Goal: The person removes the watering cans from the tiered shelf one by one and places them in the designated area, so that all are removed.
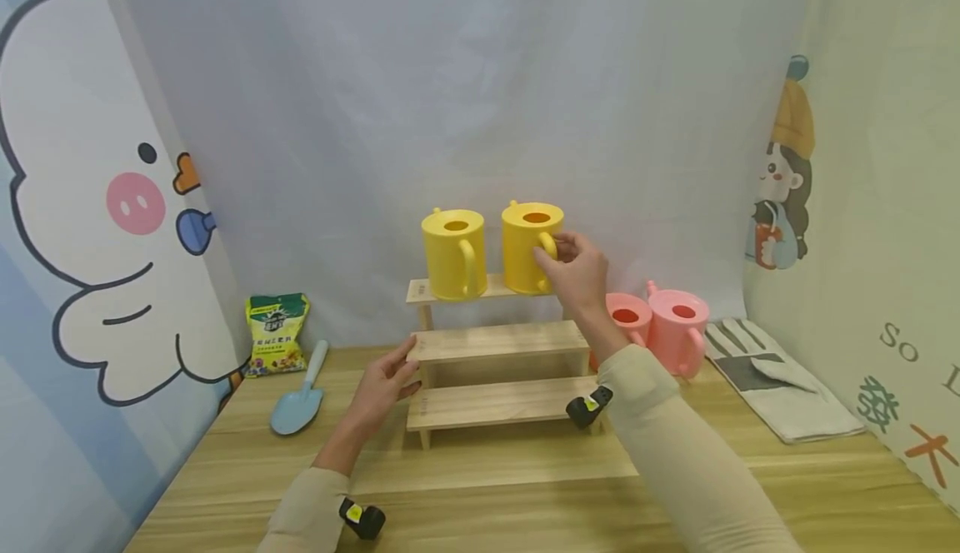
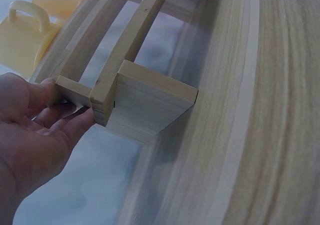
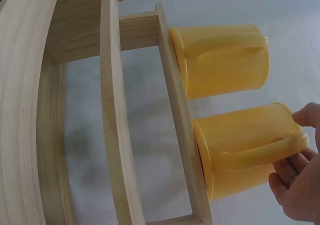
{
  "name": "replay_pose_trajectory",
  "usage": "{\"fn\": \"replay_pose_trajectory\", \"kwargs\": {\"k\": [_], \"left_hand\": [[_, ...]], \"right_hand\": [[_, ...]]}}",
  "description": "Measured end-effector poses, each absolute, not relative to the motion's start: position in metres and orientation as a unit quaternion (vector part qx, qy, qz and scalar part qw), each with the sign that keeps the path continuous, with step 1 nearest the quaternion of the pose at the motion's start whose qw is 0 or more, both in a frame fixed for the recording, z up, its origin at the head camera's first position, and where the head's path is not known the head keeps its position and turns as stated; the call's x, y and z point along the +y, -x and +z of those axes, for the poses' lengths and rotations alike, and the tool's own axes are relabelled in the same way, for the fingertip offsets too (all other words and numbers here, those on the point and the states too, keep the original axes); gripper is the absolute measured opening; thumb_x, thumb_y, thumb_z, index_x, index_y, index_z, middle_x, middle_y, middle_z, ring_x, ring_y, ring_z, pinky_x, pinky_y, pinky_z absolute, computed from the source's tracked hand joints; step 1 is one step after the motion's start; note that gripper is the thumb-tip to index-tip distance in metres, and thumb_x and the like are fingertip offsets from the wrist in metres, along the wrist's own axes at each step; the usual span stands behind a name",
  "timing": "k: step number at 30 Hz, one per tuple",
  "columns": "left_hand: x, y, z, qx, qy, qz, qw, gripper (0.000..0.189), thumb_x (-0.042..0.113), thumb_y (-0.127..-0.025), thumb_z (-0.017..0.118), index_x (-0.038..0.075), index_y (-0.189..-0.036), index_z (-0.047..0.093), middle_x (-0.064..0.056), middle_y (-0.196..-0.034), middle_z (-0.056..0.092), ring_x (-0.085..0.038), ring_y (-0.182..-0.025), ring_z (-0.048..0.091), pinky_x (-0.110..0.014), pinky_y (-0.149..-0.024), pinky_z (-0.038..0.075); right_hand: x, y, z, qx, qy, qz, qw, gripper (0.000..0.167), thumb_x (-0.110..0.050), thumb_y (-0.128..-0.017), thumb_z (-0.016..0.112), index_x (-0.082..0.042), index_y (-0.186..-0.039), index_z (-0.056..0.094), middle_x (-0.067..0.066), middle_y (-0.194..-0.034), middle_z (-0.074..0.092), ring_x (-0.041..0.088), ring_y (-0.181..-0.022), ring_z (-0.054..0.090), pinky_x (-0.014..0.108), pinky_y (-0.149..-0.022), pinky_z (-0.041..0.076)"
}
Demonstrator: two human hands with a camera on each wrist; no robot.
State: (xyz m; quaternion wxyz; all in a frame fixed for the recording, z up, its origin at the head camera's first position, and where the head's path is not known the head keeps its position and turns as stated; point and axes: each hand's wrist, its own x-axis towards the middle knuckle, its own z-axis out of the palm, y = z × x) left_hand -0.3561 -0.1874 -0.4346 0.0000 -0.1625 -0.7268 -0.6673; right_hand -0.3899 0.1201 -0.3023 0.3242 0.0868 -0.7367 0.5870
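Note:
Two yellow watering cans stand side by side on the top step of a three-tier wooden stand (image 1: 498, 342). My right hand (image 1: 579, 270) holds the right watering can (image 1: 525, 249) by its handle, thumb at the upper end and fingers around the back, as the right wrist view (image 3: 300, 177) shows. The can's base sits on the top board. Beside it, the left watering can (image 1: 452, 257) has its handle facing me. With thumb and fingers, my left hand (image 1: 380, 386) grips the left end of the middle board (image 2: 75, 90).
Two pink watering cans (image 1: 678, 328) stand on the table right of the stand, one partly hidden by my right arm. Farther right lie work gloves (image 1: 780, 382). At left are a light blue trowel (image 1: 297, 407) and a green-yellow packet (image 1: 276, 332). A curtain (image 1: 465, 103) hangs behind.

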Motion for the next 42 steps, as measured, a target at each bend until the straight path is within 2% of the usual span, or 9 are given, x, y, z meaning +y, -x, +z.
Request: {"fn": "replay_pose_trajectory", "kwargs": {"k": [4,15,19,24,32,34,36,39,42], "left_hand": [[-0.187,0.355,-0.435,-0.727,0.160,-0.668,0.001,0.055,0.013,-0.107,0.049,0.005,-0.157,0.029,-0.025,-0.118,0.045,-0.033,-0.143,0.030,-0.045,-0.105,0.047],[-0.185,0.357,-0.435,-0.726,0.155,-0.670,0.003,0.053,0.011,-0.107,0.049,0.004,-0.157,0.030,-0.023,-0.123,0.045,-0.033,-0.140,0.034,-0.046,-0.104,0.048],[-0.185,0.357,-0.435,-0.725,0.150,-0.672,0.001,0.053,0.010,-0.107,0.048,0.005,-0.157,0.030,-0.019,-0.114,0.046,-0.032,-0.138,0.035,-0.045,-0.104,0.048],[-0.185,0.357,-0.434,-0.722,0.147,-0.676,0.004,0.053,0.009,-0.107,0.049,0.005,-0.157,0.031,-0.021,-0.121,0.048,-0.032,-0.141,0.032,-0.045,-0.104,0.048],[-0.186,0.356,-0.434,-0.720,0.147,-0.678,0.002,0.053,0.008,-0.107,0.048,0.005,-0.157,0.030,-0.019,-0.112,0.047,-0.034,-0.141,0.033,-0.047,-0.104,0.047],[-0.186,0.356,-0.435,-0.722,0.148,-0.676,0.000,0.053,0.008,-0.107,0.048,0.005,-0.157,0.030,-0.023,-0.116,0.046,-0.035,-0.142,0.032,-0.047,-0.105,0.047],[-0.186,0.357,-0.435,-0.724,0.151,-0.673,-0.001,0.054,0.009,-0.107,0.048,0.005,-0.157,0.029,-0.025,-0.135,0.044,-0.036,-0.143,0.031,-0.047,-0.105,0.047],[-0.186,0.357,-0.435,-0.725,0.153,-0.672,-0.005,0.054,0.009,-0.107,0.048,0.006,-0.157,0.029,-0.022,-0.158,0.027,-0.036,-0.144,0.028,-0.046,-0.105,0.047],[-0.187,0.357,-0.435,-0.725,0.154,-0.672,-0.003,0.054,0.009,-0.107,0.048,0.006,-0.157,0.029,-0.024,-0.151,0.034,-0.037,-0.144,0.027,-0.046,-0.105,0.047]], "right_hand": [[0.116,0.393,-0.302,-0.727,-0.072,0.599,0.327,0.036,-0.018,-0.086,0.079,0.004,-0.113,0.067,0.018,-0.097,0.072,0.027,-0.088,0.068,0.038,-0.075,0.063],[0.104,0.395,-0.299,-0.714,-0.012,0.605,0.351,0.031,-0.021,-0.089,0.076,0.003,-0.108,0.071,0.017,-0.093,0.071,0.028,-0.083,0.068,0.041,-0.074,0.063],[0.103,0.393,-0.300,-0.710,-0.003,0.602,0.365,0.025,-0.018,-0.090,0.074,0.004,-0.103,0.073,0.017,-0.094,0.072,0.027,-0.082,0.069,0.041,-0.074,0.063],[0.102,0.392,-0.298,-0.707,-0.002,0.601,0.373,0.024,-0.017,-0.090,0.075,0.004,-0.101,0.074,0.017,-0.095,0.073,0.028,-0.084,0.070,0.042,-0.076,0.063],[0.103,0.393,-0.300,-0.696,0.000,0.612,0.376,0.023,-0.016,-0.088,0.076,0.004,-0.097,0.075,0.018,-0.092,0.073,0.028,-0.083,0.070,0.041,-0.075,0.063],[0.105,0.392,-0.301,-0.694,-0.002,0.612,0.379,0.023,-0.017,-0.087,0.076,0.004,-0.096,0.076,0.018,-0.090,0.073,0.028,-0.081,0.069,0.040,-0.074,0.063],[0.107,0.390,-0.302,-0.695,-0.002,0.612,0.378,0.023,-0.017,-0.087,0.076,0.004,-0.097,0.076,0.017,-0.090,0.073,0.027,-0.081,0.069,0.040,-0.073,0.063],[0.111,0.387,-0.302,-0.696,0.000,0.613,0.375,0.024,-0.018,-0.088,0.076,0.003,-0.099,0.076,0.016,-0.092,0.073,0.026,-0.082,0.069,0.039,-0.075,0.063],[0.115,0.384,-0.299,-0.697,0.000,0.614,0.369,0.025,-0.018,-0.088,0.076,0.003,-0.101,0.076,0.016,-0.095,0.073,0.026,-0.086,0.069,0.037,-0.078,0.063]]}}
